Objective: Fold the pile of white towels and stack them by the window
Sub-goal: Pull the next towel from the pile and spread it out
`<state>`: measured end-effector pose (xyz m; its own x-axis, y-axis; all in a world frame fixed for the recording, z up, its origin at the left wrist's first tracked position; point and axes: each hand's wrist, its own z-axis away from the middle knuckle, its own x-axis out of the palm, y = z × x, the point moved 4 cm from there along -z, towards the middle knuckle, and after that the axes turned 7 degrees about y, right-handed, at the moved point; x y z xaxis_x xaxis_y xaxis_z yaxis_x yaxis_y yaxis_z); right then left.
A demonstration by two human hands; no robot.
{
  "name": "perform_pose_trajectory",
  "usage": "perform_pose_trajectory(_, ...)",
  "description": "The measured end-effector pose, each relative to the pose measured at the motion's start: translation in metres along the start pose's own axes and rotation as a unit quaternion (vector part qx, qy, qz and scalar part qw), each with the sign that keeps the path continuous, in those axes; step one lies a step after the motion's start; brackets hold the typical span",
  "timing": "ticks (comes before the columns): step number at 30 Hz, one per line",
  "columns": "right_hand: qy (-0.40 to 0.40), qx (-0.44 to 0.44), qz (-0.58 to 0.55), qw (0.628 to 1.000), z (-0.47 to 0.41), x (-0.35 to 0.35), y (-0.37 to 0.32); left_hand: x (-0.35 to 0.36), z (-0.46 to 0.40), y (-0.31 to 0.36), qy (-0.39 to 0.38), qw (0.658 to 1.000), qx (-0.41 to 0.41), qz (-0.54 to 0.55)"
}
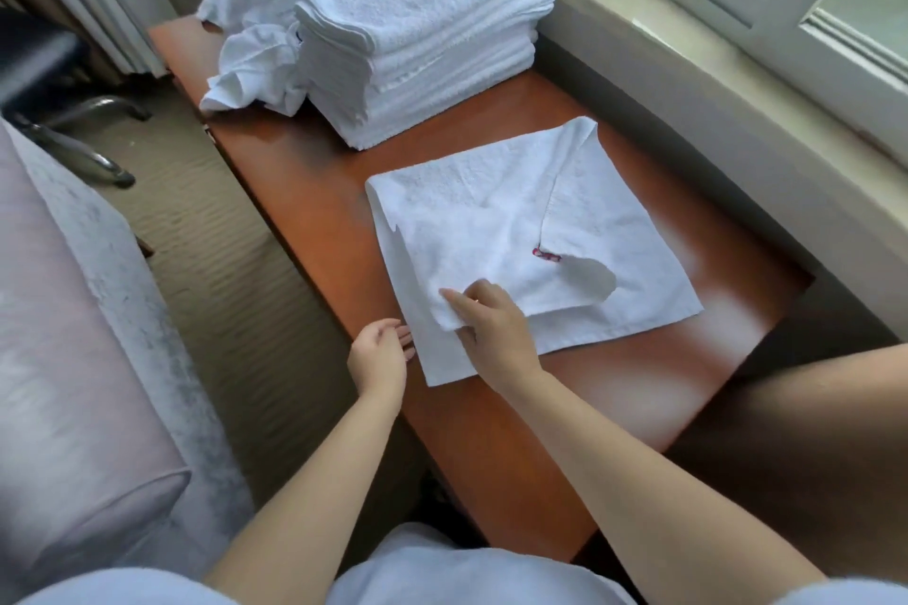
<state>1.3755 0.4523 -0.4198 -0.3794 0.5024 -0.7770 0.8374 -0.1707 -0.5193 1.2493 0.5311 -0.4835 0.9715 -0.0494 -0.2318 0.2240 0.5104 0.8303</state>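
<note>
A single white towel [516, 241], partly folded with one flap turned over and a small red mark showing, is spread on the wooden table [314, 192] directly under and beyond the hands. Its near corner is pinched and lifted by the right hand [484, 324], thumb beneath and fingers above the cloth. The left hand [381, 354] is held just beside the towel's near edge, fingers loosely curled and gripping nothing; whether it touches the cloth cannot be told. Farther from the hands, a tall stack of folded towels [422, 49] is seen beside the window sill [688, 44], so much of the task is judged done. To the left of that stack and beyond it, a crumpled heap of unfolded towels [275, 30] remains, so further folds and stacking are judged outstanding.
</note>
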Motion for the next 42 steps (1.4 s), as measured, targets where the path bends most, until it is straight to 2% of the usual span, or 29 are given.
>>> perform_pose_trajectory(2, -0.144, -0.003, 0.046, 0.989, 0.020, 0.029, 0.006, -0.005, -0.003, -0.002, -0.013, 0.999, -0.028, 0.018)
perform_pose_trajectory(4, -0.199, 0.008, 0.083, 0.976, 0.035, 0.041, 0.016, -0.008, -0.008, -0.003, -0.026, 0.999, -0.038, -0.015)
perform_pose_trajectory(9, -0.184, 0.053, 0.032, 0.981, 0.026, 0.034, 0.022, -0.001, -0.009, -0.003, -0.085, 0.987, -0.011, -0.136)
perform_pose_trajectory(14, -0.181, 0.002, 0.112, 0.977, 0.023, 0.036, 0.027, -0.001, -0.005, 0.002, -0.101, 0.986, -0.005, -0.129)
perform_pose_trajectory(17, -0.117, -0.033, 0.068, 0.990, 0.024, 0.039, 0.027, -0.001, -0.004, 0.000, -0.104, 0.987, -0.003, -0.122)
perform_pose_trajectory(20, -0.020, -0.077, 0.056, 0.995, 0.023, 0.023, 0.021, 0.000, -0.004, 0.000, -0.108, 0.987, 0.002, -0.121)
perform_pose_trajectory(22, 0.006, -0.112, 0.056, 0.992, 0.026, 0.014, 0.015, 0.000, -0.002, 0.001, -0.108, 0.986, 0.007, -0.127)
perform_pose_trajectory(24, -0.006, -0.130, 0.062, 0.990, 0.036, 0.015, 0.017, 0.001, -0.001, 0.003, -0.106, 0.985, 0.013, -0.136)
perform_pose_trajectory(28, -0.077, -0.127, 0.069, 0.987, 0.049, 0.031, 0.029, 0.002, 0.000, 0.003, -0.097, 0.983, 0.018, -0.154)
perform_pose_trajectory(35, 0.001, -0.153, 0.071, 0.986, 0.027, 0.012, -0.001, 0.002, 0.006, 0.008, -0.093, 0.989, -0.022, -0.111)
perform_pose_trajectory(40, -0.056, -0.154, 0.072, 0.984, 0.045, 0.037, 0.015, 0.002, 0.002, 0.002, -0.094, 0.986, -0.015, -0.134)
perform_pose_trajectory(42, -0.079, -0.147, 0.065, 0.984, 0.054, 0.039, 0.021, -0.001, -0.001, -0.001, -0.072, 0.985, 0.010, -0.154)
